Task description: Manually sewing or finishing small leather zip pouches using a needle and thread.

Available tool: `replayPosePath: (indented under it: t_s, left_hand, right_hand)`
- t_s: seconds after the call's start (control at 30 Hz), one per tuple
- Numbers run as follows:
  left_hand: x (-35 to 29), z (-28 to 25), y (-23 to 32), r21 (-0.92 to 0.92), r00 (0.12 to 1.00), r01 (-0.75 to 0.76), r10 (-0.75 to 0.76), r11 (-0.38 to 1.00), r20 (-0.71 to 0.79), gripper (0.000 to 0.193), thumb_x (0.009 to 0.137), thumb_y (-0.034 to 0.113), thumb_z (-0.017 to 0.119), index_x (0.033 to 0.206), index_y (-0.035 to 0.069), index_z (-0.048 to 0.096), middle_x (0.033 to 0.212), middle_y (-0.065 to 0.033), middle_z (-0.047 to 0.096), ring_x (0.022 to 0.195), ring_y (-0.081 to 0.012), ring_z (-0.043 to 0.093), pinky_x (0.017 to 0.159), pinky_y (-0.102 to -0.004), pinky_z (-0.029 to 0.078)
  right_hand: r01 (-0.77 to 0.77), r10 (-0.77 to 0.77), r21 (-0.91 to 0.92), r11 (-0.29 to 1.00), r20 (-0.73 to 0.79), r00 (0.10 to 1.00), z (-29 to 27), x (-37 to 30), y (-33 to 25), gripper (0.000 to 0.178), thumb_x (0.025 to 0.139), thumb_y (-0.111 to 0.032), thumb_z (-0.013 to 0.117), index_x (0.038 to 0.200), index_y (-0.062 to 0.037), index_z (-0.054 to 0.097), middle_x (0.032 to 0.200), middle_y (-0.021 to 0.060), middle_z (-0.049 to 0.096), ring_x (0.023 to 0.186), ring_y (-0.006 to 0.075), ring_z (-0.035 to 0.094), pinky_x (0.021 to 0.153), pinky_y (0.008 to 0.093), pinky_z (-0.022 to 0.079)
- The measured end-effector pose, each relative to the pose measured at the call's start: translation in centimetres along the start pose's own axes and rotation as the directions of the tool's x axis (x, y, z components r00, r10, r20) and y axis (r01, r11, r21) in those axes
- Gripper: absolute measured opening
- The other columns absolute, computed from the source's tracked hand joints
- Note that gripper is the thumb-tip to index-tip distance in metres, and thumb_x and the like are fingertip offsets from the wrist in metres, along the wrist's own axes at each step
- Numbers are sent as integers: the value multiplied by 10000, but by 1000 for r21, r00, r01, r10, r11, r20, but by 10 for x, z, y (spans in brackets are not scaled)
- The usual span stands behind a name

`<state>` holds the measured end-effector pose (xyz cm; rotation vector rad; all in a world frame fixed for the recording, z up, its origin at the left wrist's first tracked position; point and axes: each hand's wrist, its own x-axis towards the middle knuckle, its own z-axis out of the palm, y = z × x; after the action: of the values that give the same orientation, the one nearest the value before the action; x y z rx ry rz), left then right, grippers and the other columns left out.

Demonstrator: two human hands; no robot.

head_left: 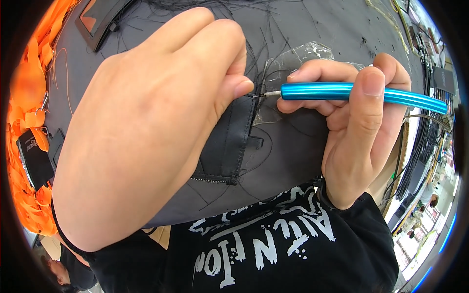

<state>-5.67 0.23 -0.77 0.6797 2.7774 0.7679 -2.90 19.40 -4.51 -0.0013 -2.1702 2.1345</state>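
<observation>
My right hand point(361, 112) is closed around a shiny blue pen-shaped tool point(317, 91) with a thin pale metal tip. The tool lies nearly level, and its tip points left at the upper corner of a black stitched leather-like piece point(222, 146). At that corner the fingers of my left hand point(146, 93) are curled and closed, the thumb pressed at the edge. What lies between those fingertips is mostly hidden by the hand. A row of small metallic teeth, like a zipper, runs along the piece's near edge. Fine dark threads gather around the tool's tip.
Crumpled clear plastic film point(312, 51) lies behind the tool on the dark grey work surface point(293, 146). Loose black threads are scattered about. Orange straps point(29, 88) with metal clasps heap at the left, beside a black packet point(35, 158). A black framed piece point(97, 27) sits at the far left.
</observation>
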Motion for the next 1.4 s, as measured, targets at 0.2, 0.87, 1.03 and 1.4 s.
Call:
replayPosePath:
  t_s: [0.2,0.87,1.03,1.4]
  left_hand:
    - [0,1,-1,-18,1000,-11,10,1000,-10,133,916,91,575,891,-6,489,818,-105,433,708,-242,449,648,-297,384]
    - [-45,-6,-12,10,991,133,-133,991,7,282,738,158,789,738,21,542,660,-59,470,537,-174,456,510,-295,373]
    - [-39,-12,-19,-193,997,81,-77,978,25,138,775,41,741,813,13,611,714,-38,488,574,-123,458,525,-268,374]
    - [-38,-27,-28,-200,989,150,-149,968,18,51,793,32,693,812,-14,685,702,-24,495,569,-96,409,505,-246,299]
  right_hand:
    - [16,-16,-19,1000,-1,1000,-2,-2,2,328,1065,-317,350,1238,-39,321,918,287,633,703,289,668,674,353,585]
    - [60,-38,324,944,-74,997,1,-9,-15,284,1063,-362,315,1151,-109,410,835,172,596,563,223,556,544,343,502]
    - [107,-130,219,970,90,987,20,-13,-10,290,1067,-353,302,1234,-119,343,873,240,605,587,262,597,574,357,543]
    - [209,-194,-37,977,244,950,32,-13,-1,321,1064,-371,320,1143,-68,248,904,307,632,657,276,626,654,344,561]
